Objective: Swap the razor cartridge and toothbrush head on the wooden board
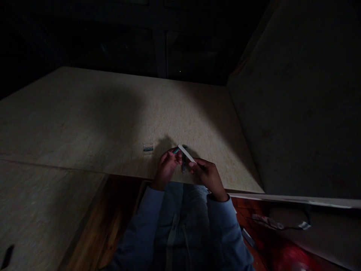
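Observation:
My right hand (207, 173) is closed on a flat white stick (186, 153) with a rounded end, which slants up and left. The stick's far end meets a small teal strip (176, 150) pinched in the fingers of my left hand (167, 165). Beneath the stick, between my hands, a dark T-shaped thing that looks like a razor (184, 165) lies on the table (113, 113). Left of my left hand sits a small clear case (148, 147) with a teal and dark piece in it. The dim light hides finer detail.
A tall panel (299, 101) borders the table on the right. A lower pale surface (34, 210) lies at the left. On the floor at the right are a cable (287, 228) and a red thing (293, 258). Dark window panes stand behind the table.

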`<move>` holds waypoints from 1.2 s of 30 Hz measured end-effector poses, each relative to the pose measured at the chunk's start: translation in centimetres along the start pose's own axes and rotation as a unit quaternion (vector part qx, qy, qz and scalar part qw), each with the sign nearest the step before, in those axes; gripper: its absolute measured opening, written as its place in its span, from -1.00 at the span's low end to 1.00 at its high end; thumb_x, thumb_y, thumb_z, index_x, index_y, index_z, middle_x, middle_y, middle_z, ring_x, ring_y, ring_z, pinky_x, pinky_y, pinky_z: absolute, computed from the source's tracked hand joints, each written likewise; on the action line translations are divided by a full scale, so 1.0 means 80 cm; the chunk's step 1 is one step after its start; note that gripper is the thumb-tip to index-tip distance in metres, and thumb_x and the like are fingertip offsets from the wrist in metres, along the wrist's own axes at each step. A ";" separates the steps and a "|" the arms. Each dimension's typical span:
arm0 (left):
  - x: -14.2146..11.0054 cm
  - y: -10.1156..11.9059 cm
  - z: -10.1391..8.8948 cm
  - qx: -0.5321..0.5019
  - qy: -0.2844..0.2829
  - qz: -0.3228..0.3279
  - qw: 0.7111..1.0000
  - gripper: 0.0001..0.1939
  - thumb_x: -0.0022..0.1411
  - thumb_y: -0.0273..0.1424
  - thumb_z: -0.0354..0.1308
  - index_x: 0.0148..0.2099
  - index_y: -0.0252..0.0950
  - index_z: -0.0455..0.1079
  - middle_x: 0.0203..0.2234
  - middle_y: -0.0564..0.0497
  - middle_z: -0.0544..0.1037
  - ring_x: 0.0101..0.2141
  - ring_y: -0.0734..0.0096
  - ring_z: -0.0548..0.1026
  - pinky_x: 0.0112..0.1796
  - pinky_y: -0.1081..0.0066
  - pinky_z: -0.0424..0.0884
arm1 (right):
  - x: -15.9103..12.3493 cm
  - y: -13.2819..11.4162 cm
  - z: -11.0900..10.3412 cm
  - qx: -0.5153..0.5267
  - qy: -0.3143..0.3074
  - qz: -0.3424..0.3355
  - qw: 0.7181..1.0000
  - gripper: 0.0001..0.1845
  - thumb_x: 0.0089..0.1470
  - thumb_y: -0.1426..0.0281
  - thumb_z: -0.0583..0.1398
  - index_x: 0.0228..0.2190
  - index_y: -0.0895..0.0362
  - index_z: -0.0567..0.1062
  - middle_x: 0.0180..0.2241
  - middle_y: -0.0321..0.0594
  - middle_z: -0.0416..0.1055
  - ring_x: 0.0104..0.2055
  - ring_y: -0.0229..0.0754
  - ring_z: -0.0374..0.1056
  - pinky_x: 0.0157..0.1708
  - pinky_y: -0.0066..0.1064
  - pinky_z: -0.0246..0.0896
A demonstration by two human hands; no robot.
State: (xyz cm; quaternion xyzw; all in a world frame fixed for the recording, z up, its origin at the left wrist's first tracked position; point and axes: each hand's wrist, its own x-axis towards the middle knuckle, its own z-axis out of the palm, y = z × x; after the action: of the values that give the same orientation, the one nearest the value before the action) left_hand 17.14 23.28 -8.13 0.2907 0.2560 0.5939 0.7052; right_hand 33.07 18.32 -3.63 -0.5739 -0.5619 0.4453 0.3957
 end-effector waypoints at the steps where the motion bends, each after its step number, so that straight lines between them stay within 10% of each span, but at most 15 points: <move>1: 0.000 0.000 0.000 0.001 0.002 0.000 1.000 -0.56 0.11 -0.05 0.38 -0.22 -0.35 0.50 -0.43 -0.03 0.52 -0.46 0.43 0.42 -0.39 0.39 0.38 | 0.000 0.000 0.000 0.000 0.003 0.002 1.000 -0.65 0.17 0.12 0.20 -0.43 0.13 0.57 -0.50 -0.27 0.44 -0.42 -0.20 0.34 -0.36 -0.42 0.20; 28: -0.002 0.002 -0.001 0.016 0.019 -0.005 1.000 -0.43 0.05 0.01 0.39 -0.08 -0.35 0.57 -0.42 -0.07 0.56 -0.43 0.42 0.43 -0.37 0.40 0.38 | -0.006 0.000 0.009 0.069 -0.113 0.021 0.991 -0.43 0.20 -0.08 0.14 -0.50 0.16 0.51 -0.62 -0.32 0.35 -0.69 -0.36 0.15 -0.66 -0.50 0.02; 36: 0.001 -0.003 -0.003 -0.012 -0.007 0.006 1.000 -0.53 0.10 -0.05 0.39 -0.16 -0.35 0.54 -0.40 -0.03 0.53 -0.44 0.48 0.43 -0.37 0.42 0.38 | -0.001 -0.002 0.006 0.061 -0.042 0.036 0.997 -0.47 0.15 -0.06 0.19 -0.50 0.15 0.48 -0.59 -0.30 0.38 -0.63 -0.34 0.17 -0.64 -0.51 0.04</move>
State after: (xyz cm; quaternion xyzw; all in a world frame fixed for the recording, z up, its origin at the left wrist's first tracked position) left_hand 17.10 23.33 -8.48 0.2875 0.2420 0.5994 0.7067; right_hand 32.54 18.19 -3.62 -0.5495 -0.5289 0.5160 0.3899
